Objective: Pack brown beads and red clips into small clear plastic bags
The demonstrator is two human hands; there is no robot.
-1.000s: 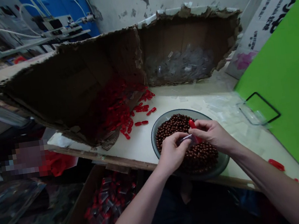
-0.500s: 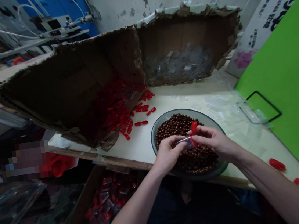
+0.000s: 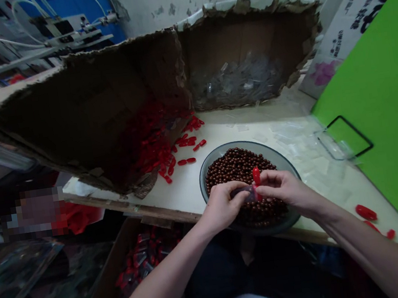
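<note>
A round bowl (image 3: 282,162) full of small brown beads (image 3: 234,164) stands near the table's front edge. Both hands meet over it. My left hand (image 3: 223,204) is closed round a small clear tube (image 3: 245,192) lying sideways. My right hand (image 3: 282,189) pinches a red cap (image 3: 256,175) at the tube's right end; the cap's tab sticks up.
A torn cardboard box (image 3: 103,98) lies open behind, spilling loose red caps (image 3: 169,148) on the left, with clear tubes (image 3: 241,81) on the right. A green board (image 3: 387,93) stands at the right. Stray red caps (image 3: 365,212) lie near it. Under the table a box (image 3: 141,265) holds capped tubes.
The hands have kept together over the bowl, with the red cap turning upright at the tube's end. The view has tilted slightly.
</note>
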